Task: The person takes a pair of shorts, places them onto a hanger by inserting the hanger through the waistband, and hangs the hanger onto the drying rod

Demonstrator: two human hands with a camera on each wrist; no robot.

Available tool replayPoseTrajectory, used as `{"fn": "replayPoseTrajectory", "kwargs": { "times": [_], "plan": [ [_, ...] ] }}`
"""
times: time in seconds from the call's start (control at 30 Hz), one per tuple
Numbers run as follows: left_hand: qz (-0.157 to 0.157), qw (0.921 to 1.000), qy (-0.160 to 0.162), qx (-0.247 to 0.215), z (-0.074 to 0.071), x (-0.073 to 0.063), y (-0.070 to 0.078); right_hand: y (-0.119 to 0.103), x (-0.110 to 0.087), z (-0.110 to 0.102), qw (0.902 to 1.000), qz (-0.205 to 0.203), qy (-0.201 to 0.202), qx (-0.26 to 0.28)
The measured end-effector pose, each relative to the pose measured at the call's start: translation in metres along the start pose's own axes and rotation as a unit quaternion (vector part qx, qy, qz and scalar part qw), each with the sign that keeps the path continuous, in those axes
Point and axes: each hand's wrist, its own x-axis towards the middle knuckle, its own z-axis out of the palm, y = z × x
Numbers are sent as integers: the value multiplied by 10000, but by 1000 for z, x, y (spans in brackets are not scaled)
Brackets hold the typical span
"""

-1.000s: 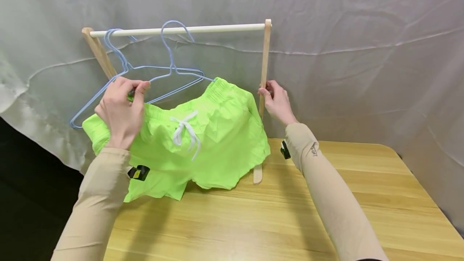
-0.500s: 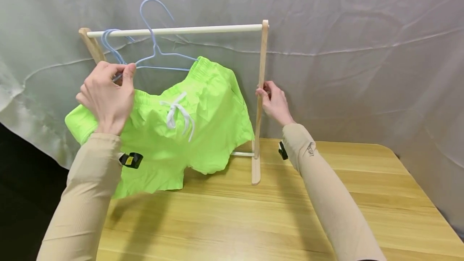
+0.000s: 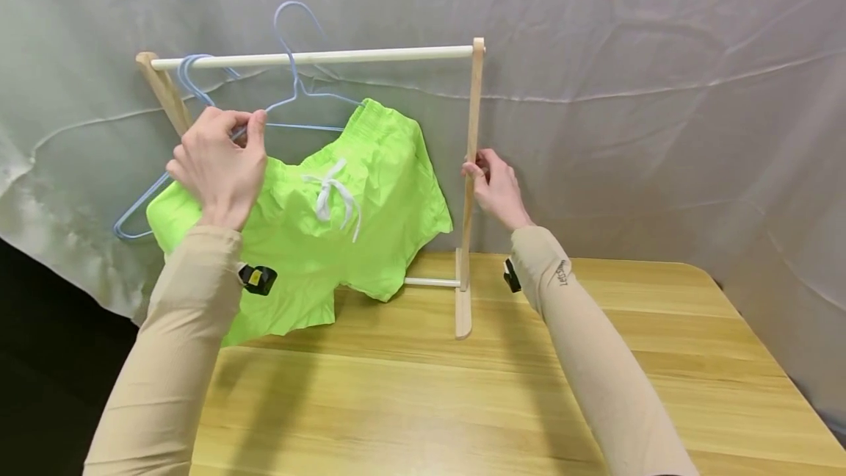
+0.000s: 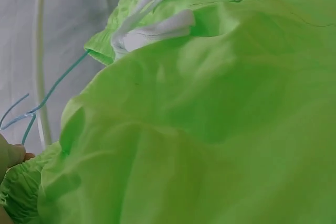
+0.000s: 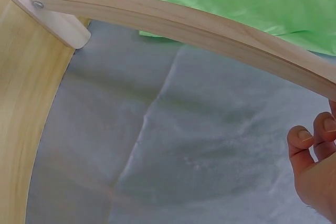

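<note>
My left hand (image 3: 221,164) pinches one arm of a blue wire hanger (image 3: 295,72) at the left. Neon green shorts (image 3: 297,241) with a tied white drawstring (image 3: 337,193) hang from it by the waistband. The hook's curve rises above the white rail (image 3: 396,55) of a small clothes rack, its stem crossing in front of the rail in the head view. In the left wrist view, the shorts (image 4: 210,119) fill most of the picture. My right hand (image 3: 497,186) holds the rack's right wooden post (image 3: 471,131), thumb in front; the right wrist view shows the post (image 5: 173,22) slanting across.
Other blue hangers (image 3: 192,79) hang on the rail's left end, partly behind the shorts and my left hand. The rack stands on a wooden table (image 3: 410,402) against a grey cloth backdrop (image 3: 628,131). A white lower bar (image 3: 432,282) joins the rack's feet.
My left hand raised the hanger and shorts up and left, lifting the hook's curve higher over the rail, then shifted slightly right. The rack drifted slightly left in view; my right hand stays on its post.
</note>
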Motion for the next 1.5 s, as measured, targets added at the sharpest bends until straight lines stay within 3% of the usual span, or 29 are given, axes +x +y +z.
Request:
{"fn": "replayPoseTrajectory", "kwargs": {
  "times": [0.17,0.53,1.5],
  "plan": [
    [205,9998,76,-5,10,-3,-3,-1,0,0,10000,14,14,31],
    [58,9999,-71,-53,20,-11,-12,0,0,1,10000,38,-5,-17],
    [82,9996,-156,-197,30,-25,-20,-2,-1,-3,10000,23,12,-15]
  ]
}}
